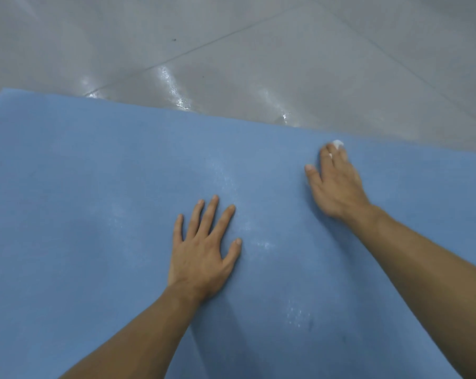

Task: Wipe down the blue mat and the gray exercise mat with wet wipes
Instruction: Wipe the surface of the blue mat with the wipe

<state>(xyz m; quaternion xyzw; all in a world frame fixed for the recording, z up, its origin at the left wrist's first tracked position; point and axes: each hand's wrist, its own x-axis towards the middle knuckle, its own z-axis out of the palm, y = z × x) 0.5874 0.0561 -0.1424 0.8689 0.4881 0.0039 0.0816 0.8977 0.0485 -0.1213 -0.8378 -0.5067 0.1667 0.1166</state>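
Observation:
The blue mat [94, 214] fills the lower two thirds of the view and lies flat on the floor. Damp shiny streaks run across its middle. My left hand [204, 250] lies flat on the mat near the centre, fingers spread and straight. My right hand [335, 181] presses a white wet wipe [337, 143] onto the mat close to its far edge. Only a small bit of the wipe shows past the fingertips; the rest is hidden under the hand. The gray exercise mat is not in view.
Beyond the mat's far edge lies a gray tiled floor [231, 50] with grout lines and wet glossy patches [176, 94] near the mat. A few small dark specks dot the tiles.

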